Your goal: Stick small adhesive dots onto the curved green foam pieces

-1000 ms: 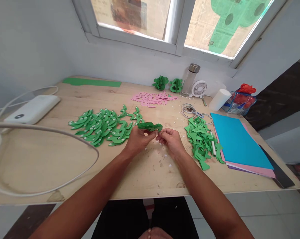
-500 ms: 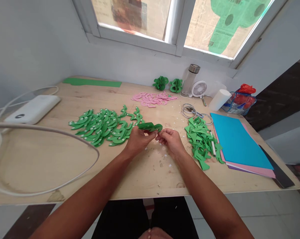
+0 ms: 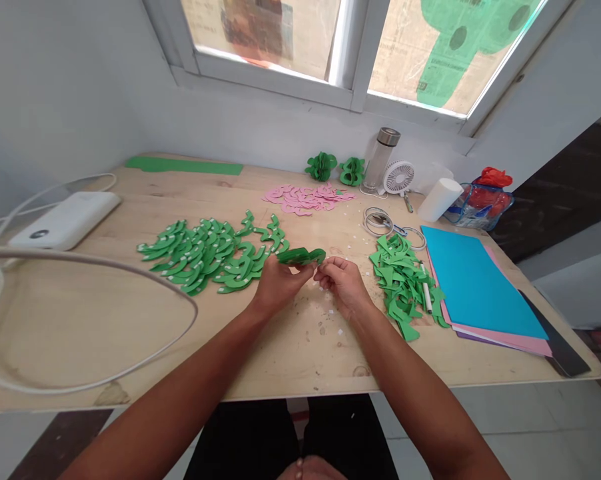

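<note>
My left hand [image 3: 280, 283] is closed round a stack of green paper cutouts [image 3: 298, 255], held a little above the table with its curved edges facing away from me. My right hand [image 3: 341, 279] pinches at the right end of that stack; its fingertips partly hide the spot, so whether they grip the paper or a small bit on it is unclear. To the left lies a spread of curved green cutouts [image 3: 200, 250] with small white patches on them. Tiny white scraps [image 3: 331, 311] dot the wood below my hands.
Green offcuts [image 3: 398, 280] with a white marker [image 3: 427, 297] lie right, beside blue sheets [image 3: 480, 287]. Behind are pink cutouts [image 3: 308, 199], tape rolls [image 3: 378, 222], a small fan [image 3: 399, 179] and a glass bottle [image 3: 379, 160]. A white cable [image 3: 180, 293] loops at left near a power bank [image 3: 65, 220].
Both hands stay almost in place on the green stack. The right fingers have shifted very slightly at its right end.
</note>
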A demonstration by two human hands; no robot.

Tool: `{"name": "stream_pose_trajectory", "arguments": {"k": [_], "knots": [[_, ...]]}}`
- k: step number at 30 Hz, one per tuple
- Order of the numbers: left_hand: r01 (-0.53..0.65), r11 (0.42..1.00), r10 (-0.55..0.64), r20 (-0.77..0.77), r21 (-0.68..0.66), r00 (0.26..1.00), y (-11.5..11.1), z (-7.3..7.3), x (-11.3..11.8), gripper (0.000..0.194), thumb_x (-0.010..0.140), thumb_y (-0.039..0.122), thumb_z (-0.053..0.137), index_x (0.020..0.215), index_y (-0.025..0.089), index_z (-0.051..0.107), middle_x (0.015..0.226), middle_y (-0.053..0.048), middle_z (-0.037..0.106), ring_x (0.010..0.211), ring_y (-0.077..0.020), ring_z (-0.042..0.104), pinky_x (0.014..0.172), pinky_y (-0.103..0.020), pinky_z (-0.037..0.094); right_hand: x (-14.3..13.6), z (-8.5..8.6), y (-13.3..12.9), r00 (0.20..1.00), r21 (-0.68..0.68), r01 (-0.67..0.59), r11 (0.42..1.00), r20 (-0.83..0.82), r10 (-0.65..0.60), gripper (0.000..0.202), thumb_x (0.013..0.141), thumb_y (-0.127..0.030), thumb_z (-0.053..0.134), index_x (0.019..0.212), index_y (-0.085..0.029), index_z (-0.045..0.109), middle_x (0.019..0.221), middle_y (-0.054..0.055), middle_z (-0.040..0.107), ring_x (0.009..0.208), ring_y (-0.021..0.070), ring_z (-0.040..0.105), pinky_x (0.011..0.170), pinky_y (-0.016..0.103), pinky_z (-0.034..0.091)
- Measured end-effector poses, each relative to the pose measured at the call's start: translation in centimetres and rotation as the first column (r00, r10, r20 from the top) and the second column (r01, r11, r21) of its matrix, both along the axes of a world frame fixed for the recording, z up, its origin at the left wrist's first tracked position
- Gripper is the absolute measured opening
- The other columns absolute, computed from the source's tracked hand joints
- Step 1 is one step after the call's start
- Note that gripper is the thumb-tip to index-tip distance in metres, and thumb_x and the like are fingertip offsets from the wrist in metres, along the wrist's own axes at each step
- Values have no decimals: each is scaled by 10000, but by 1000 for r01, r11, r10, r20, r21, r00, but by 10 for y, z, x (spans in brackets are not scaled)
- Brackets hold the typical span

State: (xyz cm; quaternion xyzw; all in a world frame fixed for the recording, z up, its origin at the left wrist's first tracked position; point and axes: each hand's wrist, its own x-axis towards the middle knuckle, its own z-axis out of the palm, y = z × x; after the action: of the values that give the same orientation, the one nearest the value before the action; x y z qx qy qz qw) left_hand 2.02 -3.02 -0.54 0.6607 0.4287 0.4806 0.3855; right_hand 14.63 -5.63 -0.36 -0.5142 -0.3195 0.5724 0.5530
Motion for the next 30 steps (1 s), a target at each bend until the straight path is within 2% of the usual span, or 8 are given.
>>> {"name": "stream_pose_trajectory", "arguments": {"k": [4,7,11,15,17,21,25,30], "knots": [[58,974,-8,222,-219,975,5,1,1,177,622,318,692,644,158,620,639,-13,619,617,-156,569,598,-272,470,0,1,0,999,8,-28,1000,26,28,52,557,-223,605,574,-177,588,503,-14,617,439,76,444,463,211,316],[76,941,19,277,-330,961,9,0,-3,214,594,323,713,671,140,633,592,-12,598,572,-140,551,572,-263,467,-1,2,-2,996,19,-70,997,53,69,60,577,-228,618,590,-177,591,521,-9,627,456,79,456,476,209,329],[160,892,5,362,-423,932,12,2,-7,216,580,296,725,679,127,635,575,-15,601,542,-124,544,550,-251,462,-1,5,-4,992,49,-97,994,90,93,39,577,-191,598,615,-182,600,541,-12,632,477,86,468,490,209,344],[175,873,26,401,-455,916,11,6,-8,197,569,274,725,669,135,628,581,-15,620,543,-131,570,557,-263,470,-1,6,-4,985,92,-130,987,123,118,76,570,-165,558,613,-190,616,540,-21,620,486,94,474,501,215,351],[190,866,24,418,-463,908,11,8,-9,187,562,261,727,660,139,625,590,-14,630,559,-139,590,568,-267,472,-1,4,-3,978,117,-153,981,163,133,74,602,-196,546,574,-185,613,539,-13,610,501,99,480,520,223,358],[212,859,7,425,-466,905,12,7,-10,176,563,256,731,655,141,634,606,-26,651,576,-146,607,560,-257,458,-1,-1,-3,943,112,-175,978,305,134,205,660,-269,561,477,-178,557,497,-9,561,494,101,448,518,238,333],[230,862,-15,430,-452,903,13,7,-11,161,567,250,734,648,146,642,598,-22,653,570,-142,605,561,-251,454,0,-3,-2,937,139,-161,977,332,108,106,618,-248,615,559,-187,551,505,-46,519,480,92,415,489,229,298],[249,859,-30,441,-448,897,13,8,-13,138,595,234,725,663,144,647,602,-18,654,578,-128,601,557,-232,446,2,-6,-1,927,151,-181,972,355,118,83,615,-221,625,617,-185,551,528,-47,540,470,88,432,477,219,299]]}}
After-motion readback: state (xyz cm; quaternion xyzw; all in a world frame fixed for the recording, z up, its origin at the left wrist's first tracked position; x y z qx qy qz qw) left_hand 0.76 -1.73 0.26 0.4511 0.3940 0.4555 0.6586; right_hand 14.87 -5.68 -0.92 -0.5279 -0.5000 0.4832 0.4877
